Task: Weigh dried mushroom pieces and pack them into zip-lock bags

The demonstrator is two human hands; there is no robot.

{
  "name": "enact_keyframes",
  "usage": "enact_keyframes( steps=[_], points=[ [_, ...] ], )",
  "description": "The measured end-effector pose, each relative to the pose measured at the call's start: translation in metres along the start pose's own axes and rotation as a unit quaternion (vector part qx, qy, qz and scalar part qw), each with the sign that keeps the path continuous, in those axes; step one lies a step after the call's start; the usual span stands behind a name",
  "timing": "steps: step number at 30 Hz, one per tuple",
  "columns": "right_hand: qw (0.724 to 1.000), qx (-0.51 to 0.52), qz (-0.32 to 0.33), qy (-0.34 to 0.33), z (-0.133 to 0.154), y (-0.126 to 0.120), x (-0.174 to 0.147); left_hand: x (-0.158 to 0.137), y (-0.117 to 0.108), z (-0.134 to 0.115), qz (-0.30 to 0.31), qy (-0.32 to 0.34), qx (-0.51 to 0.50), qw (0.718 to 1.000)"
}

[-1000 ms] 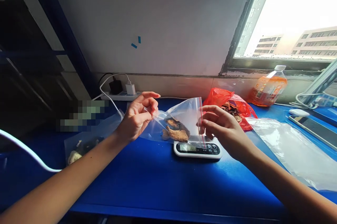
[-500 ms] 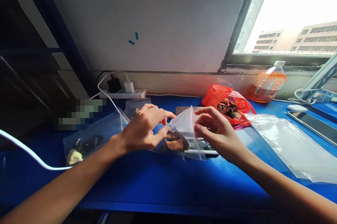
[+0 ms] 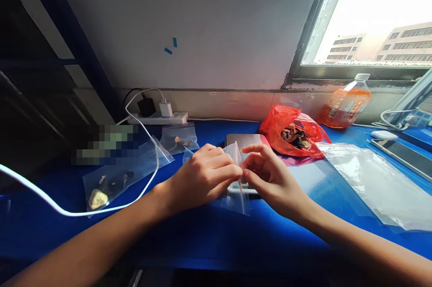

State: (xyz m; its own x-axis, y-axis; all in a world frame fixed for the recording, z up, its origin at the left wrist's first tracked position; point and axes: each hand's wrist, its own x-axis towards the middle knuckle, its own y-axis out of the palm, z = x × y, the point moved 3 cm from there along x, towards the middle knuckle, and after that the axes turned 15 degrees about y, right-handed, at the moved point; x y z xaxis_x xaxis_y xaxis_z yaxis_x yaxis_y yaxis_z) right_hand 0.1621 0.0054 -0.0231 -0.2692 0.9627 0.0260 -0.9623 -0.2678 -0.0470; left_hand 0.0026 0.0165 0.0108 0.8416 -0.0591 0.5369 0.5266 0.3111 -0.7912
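A clear zip-lock bag (image 3: 240,201) with a reddish seal line stands up between my hands, in front of a flat kitchen scale (image 3: 241,139). My left hand (image 3: 209,174) is closed at the bag's mouth, its thumb and forefinger pinching the seal edge. Opposite it, my right hand (image 3: 273,172) has curled fingers, with the thumb tip on the same edge and the forefinger raised above. The brown dried slices inside the bag are mostly hidden behind my left hand. Part of the scale is covered by the bag and fingers.
Behind the scale lies a red plastic bag (image 3: 276,136) of dried slices. Filled clear bags (image 3: 140,161) lie left, crossed by a white cable (image 3: 157,156). Flat empty bags (image 3: 381,188), a phone (image 3: 405,156) and a drink bottle (image 3: 349,102) are on the right; a power strip (image 3: 175,118) sits at the wall.
My left hand has moved right and closed on the bag's edge, covering the slices. My right hand has shifted slightly left, its thumb now meeting that edge.
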Motion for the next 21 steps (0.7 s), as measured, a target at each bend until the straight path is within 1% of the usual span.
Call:
enact_keyframes(
  steps=[5,11,13,15,17,19,21],
  points=[
    [1.0,0.016,-0.001,0.021,0.002,0.001,-0.002,-0.001,0.002,0.003,-0.008,0.001,-0.017,1.0],
    [0.997,-0.059,0.044,0.018,0.002,0.004,-0.008,-0.002,0.003,0.002,-0.04,0.012,-0.038,0.998],
    [0.996,-0.057,0.059,0.032,-0.001,0.003,-0.009,-0.002,0.002,0.001,-0.041,0.009,-0.047,0.998],
    [0.995,-0.047,0.074,0.044,-0.004,0.002,-0.009,-0.002,0.001,0.0,-0.035,0.002,-0.051,0.998],
    [0.996,-0.045,0.075,0.034,-0.004,0.001,-0.01,-0.001,0.001,-0.001,-0.03,0.002,-0.049,0.998],
    [0.997,-0.05,0.061,0.009,-0.003,0.0,-0.012,0.0,0.001,-0.002,-0.022,0.009,-0.05,0.998],
    [0.998,-0.051,0.043,-0.003,-0.002,0.001,-0.013,0.001,0.001,-0.004,0.002,0.007,-0.055,0.998]
  ],
)
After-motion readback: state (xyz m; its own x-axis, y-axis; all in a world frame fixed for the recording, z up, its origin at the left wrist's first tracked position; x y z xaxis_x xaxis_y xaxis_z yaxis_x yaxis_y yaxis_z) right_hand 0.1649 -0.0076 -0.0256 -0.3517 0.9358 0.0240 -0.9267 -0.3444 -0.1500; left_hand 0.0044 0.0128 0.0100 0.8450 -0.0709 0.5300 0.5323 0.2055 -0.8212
